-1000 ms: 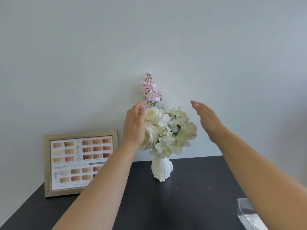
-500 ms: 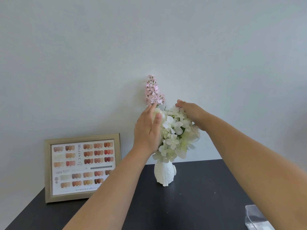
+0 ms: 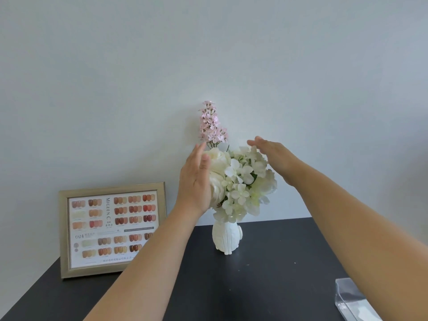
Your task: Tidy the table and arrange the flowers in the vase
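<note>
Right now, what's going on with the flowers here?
A person is shaping a bouquet that already stands in a white vase on a dark table. The left hand lies flat against the white flowers, the right hand open at their other side. A pink sprig rises above. A framed colour chart stands to the left.

Single head view, facing wall [image 3: 208, 54], close.

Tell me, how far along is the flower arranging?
Nearly done, it seems. The white flowers and pink sprig already stand in the white vase. The left hand and right hand, both open, flank the bouquet, shaping it. Possibly left: the clear plastic box at the table's edge.
</note>
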{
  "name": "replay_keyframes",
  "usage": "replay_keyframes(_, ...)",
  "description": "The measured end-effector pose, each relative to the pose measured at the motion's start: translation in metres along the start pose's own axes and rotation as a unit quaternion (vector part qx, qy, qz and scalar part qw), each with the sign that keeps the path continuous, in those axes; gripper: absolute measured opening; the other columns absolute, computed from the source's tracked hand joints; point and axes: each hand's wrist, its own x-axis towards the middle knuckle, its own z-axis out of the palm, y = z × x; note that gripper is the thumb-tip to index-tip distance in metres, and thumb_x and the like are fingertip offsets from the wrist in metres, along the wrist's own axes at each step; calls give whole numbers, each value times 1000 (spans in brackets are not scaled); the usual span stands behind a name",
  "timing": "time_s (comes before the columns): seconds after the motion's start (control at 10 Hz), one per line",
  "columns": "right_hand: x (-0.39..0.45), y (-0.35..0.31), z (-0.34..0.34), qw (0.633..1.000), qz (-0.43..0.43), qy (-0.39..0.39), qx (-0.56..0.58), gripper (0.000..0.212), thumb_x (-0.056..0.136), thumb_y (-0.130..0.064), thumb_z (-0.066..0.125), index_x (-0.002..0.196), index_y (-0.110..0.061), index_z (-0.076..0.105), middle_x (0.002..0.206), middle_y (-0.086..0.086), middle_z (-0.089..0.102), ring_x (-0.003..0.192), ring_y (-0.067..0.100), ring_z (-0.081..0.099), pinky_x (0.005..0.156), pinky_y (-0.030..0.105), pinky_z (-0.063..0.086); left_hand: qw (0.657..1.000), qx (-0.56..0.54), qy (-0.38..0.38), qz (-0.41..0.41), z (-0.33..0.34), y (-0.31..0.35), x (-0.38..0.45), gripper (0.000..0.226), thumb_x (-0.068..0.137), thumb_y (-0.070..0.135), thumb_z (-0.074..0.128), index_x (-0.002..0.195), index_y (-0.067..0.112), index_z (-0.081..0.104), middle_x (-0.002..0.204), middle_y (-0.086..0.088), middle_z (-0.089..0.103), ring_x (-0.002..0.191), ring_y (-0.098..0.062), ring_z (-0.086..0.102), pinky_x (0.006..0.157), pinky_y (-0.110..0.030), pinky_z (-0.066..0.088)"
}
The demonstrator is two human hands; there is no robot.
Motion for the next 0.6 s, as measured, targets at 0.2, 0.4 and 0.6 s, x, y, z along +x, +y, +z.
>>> replay_keyframes(0.2, -43, 47, 14, 988, 11, 95, 120, 43, 97, -52, 38, 138, -42, 50, 141, -21, 46, 121, 0, 41, 92, 23, 28, 985, -135, -3, -105, 0, -7, -33, 71, 92, 66, 20, 153, 32, 27, 158, 11, 28, 142, -3, 27, 119, -43, 23)
replay_keyframes(0.4, -57, 52, 44, 985, -13, 94, 143, 46, 100, -47, 34, 146, -42, 39, 140, -22, 44, 114, -10, 45, 81, 13, 32, 987, -109, -39, -108, 8, -4, -38, 74, 92, 65, 23, 156, 28, 18, 163, 8, 19, 147, -7, 18, 121, -44, 17)
replay_keyframes(0.6, -65, 53, 35, 980, -10, 148, 132, 51, 102, -47, 32, 152, -39, 25, 156, -14, 28, 133, 2, 28, 105, 26, 21, 990, -91, -4, -106, 2, -5, -38, 74, 94, 60, 23, 157, 22, 13, 164, 3, 14, 149, -11, 12, 121, -46, 13)
